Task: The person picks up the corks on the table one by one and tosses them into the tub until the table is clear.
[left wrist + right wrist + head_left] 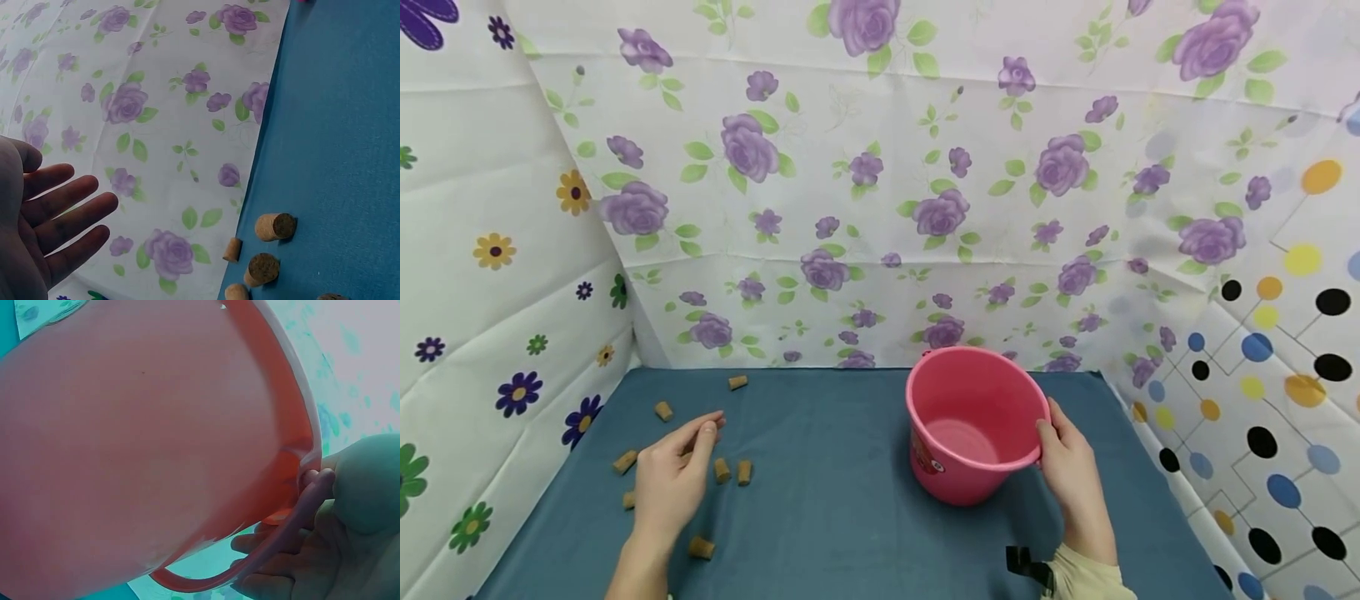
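My left hand [672, 479] hovers over the left side of the blue cloth, its fingers loosely bent and holding nothing. In the left wrist view its fingers [78, 215] spread apart, away from the corks. Just right of that hand are two upright corks [722, 471] [744, 472]; another cork [702, 547] lies nearer me. My right hand [1070, 471] grips the right rim of a pink bucket [958, 490], thumb over the edge. The bucket appears empty inside and tips slightly towards me. Its pink handle [265, 550] hangs across my right fingers in the right wrist view.
More corks lie farther left, among them one cork [625, 462] beside my left wrist and one cork [738, 382] near the back edge. A rose-patterned curtain [850, 225] closes the back; patterned sheets flank the blue cloth [842, 533].
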Tool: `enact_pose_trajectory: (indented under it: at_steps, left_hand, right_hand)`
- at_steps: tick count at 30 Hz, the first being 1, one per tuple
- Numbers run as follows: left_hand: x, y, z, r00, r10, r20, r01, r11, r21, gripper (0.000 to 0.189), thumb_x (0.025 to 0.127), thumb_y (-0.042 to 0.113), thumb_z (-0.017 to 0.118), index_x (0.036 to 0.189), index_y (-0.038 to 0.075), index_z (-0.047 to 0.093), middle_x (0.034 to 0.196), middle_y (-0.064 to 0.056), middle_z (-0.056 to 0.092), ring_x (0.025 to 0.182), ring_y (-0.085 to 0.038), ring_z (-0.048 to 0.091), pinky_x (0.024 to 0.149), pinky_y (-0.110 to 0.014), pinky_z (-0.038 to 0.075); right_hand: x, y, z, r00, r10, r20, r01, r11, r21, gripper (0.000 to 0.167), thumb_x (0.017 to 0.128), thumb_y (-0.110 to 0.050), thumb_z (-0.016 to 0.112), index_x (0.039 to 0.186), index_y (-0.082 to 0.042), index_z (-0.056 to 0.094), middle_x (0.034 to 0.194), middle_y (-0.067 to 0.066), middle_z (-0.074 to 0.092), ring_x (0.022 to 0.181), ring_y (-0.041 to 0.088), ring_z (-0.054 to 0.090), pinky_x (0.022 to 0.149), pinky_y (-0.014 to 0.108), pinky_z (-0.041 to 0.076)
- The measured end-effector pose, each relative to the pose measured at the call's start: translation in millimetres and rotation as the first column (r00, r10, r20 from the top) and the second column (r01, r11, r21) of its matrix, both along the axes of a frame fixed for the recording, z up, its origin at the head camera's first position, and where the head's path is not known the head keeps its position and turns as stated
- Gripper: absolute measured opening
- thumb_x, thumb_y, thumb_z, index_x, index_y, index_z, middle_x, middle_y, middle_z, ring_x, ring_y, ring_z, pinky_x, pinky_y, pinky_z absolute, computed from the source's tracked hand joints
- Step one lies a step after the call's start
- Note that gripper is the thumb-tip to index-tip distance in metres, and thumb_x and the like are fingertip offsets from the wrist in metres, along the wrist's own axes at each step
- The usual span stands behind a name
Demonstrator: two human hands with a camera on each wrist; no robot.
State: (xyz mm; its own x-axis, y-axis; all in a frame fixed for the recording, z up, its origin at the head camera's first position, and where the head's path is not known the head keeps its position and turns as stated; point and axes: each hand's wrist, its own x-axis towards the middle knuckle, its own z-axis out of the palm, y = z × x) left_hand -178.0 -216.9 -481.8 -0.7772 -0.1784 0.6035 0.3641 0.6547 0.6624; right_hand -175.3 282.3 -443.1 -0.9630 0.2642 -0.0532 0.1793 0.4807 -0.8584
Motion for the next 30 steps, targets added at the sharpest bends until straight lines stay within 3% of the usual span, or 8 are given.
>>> enact_pose_trajectory:
  at_steps: [7, 12, 15, 19, 23, 25, 27, 30]
  left_hand:
    - [-3.5, -1.7, 1.6, 1.0, 0.012, -0.012, -0.013, 1.0, -0.017, 0.022, 0.109, 0.013, 0.064, 0.12, 0.005, 0.082, 0.107, -0.007, 0.082, 0.089, 0.014, 0.065, 0.07, -0.005, 0.05]
    - [-3.7, -5.4, 1.0, 0.999, 0.018, 0.038, -0.015, 0.998, -0.066, 0.025, 0.11, 0.019, 0.063, 0.122, 0.007, 0.081, 0.111, -0.007, 0.081, 0.089, -0.014, 0.077, 0.07, -0.01, 0.052]
    - [-4.0, -8.4, 0.8, 0.997, 0.027, 0.075, -0.019, 0.995, -0.099, 0.027, 0.111, 0.022, 0.062, 0.123, 0.008, 0.081, 0.112, -0.008, 0.081, 0.085, -0.025, 0.078, 0.068, -0.022, 0.057]
    - [-3.4, -12.4, 1.3, 0.982, 0.022, 0.185, 0.008, 0.987, -0.157, 0.033, 0.112, 0.03, 0.06, 0.128, 0.008, 0.079, 0.121, -0.015, 0.078, 0.054, -0.016, 0.061, 0.05, -0.031, 0.05]
    - [-5.1, -13.8, -0.6, 0.943, 0.016, 0.333, 0.056, 0.976, -0.208, 0.042, 0.113, 0.036, 0.058, 0.138, 0.006, 0.073, 0.138, -0.024, 0.069, 0.04, -0.014, 0.038, 0.038, -0.032, 0.035]
    - [-6.8, -13.4, -2.4, 0.926, 0.021, 0.377, 0.07, 0.972, -0.226, 0.043, 0.111, 0.034, 0.061, 0.141, 0.005, 0.071, 0.141, -0.026, 0.066, 0.04, -0.017, 0.041, 0.037, -0.032, 0.036]
    - [-8.9, -12.6, -4.8, 0.917, 0.026, 0.398, 0.081, 0.965, -0.25, 0.041, 0.109, 0.028, 0.066, 0.14, 0.002, 0.07, 0.141, -0.027, 0.065, 0.049, -0.021, 0.054, 0.04, -0.033, 0.039]
    - [-12.7, -10.1, -9.0, 0.906, 0.019, 0.424, 0.119, 0.947, -0.298, 0.039, 0.103, 0.022, 0.074, 0.136, 0.001, 0.073, 0.138, -0.025, 0.067, 0.083, -0.034, 0.071, 0.055, -0.039, 0.052]
  right_hand:
    - [4.4, -8, -4.8, 1.0, 0.012, -0.006, -0.012, 1.0, -0.017, 0.066, 0.117, -0.044, 0.04, 0.173, -0.02, 0.016, 0.105, 0.015, 0.06, 0.086, 0.024, 0.059, 0.078, 0.032, 0.052]
    - [5.8, -15, -10.5, 0.999, 0.05, -0.021, -0.05, 0.998, -0.036, 0.071, 0.116, -0.043, 0.046, 0.174, -0.019, 0.013, 0.119, 0.015, 0.061, 0.094, 0.021, 0.057, 0.08, 0.029, 0.053]
    - [2.6, -21, -10.4, 0.996, 0.078, -0.035, -0.079, 0.997, -0.027, 0.073, 0.116, -0.043, 0.046, 0.174, -0.018, 0.01, 0.143, 0.017, 0.055, 0.104, 0.024, 0.056, 0.083, 0.028, 0.053]
    - [-1.2, -29, -11.9, 0.993, 0.107, -0.053, -0.107, 0.994, 0.0, 0.071, 0.116, -0.042, 0.044, 0.174, -0.018, 0.01, 0.16, 0.019, 0.047, 0.119, 0.03, 0.057, 0.091, 0.036, 0.055]
    - [-4.4, -33, -12.1, 0.99, 0.121, -0.066, -0.12, 0.993, 0.014, 0.068, 0.117, -0.041, 0.041, 0.174, -0.02, 0.01, 0.175, 0.013, 0.026, 0.146, 0.036, 0.047, 0.108, 0.053, 0.051]
    - [-5.1, -34, -11.9, 0.99, 0.122, -0.068, -0.121, 0.993, 0.012, 0.067, 0.117, -0.041, 0.04, 0.174, -0.022, 0.009, 0.177, 0.01, 0.02, 0.154, 0.037, 0.037, 0.113, 0.058, 0.047]
    - [-5.2, -34, -11.8, 0.99, 0.119, -0.069, -0.119, 0.993, 0.012, 0.067, 0.117, -0.041, 0.04, 0.174, -0.022, 0.009, 0.178, 0.009, 0.019, 0.158, 0.037, 0.032, 0.115, 0.06, 0.044]
    - [-4.4, -34, -11.9, 0.992, 0.111, -0.066, -0.11, 0.994, 0.013, 0.067, 0.117, -0.04, 0.04, 0.173, -0.023, 0.008, 0.177, 0.009, 0.02, 0.156, 0.037, 0.035, 0.114, 0.059, 0.046]
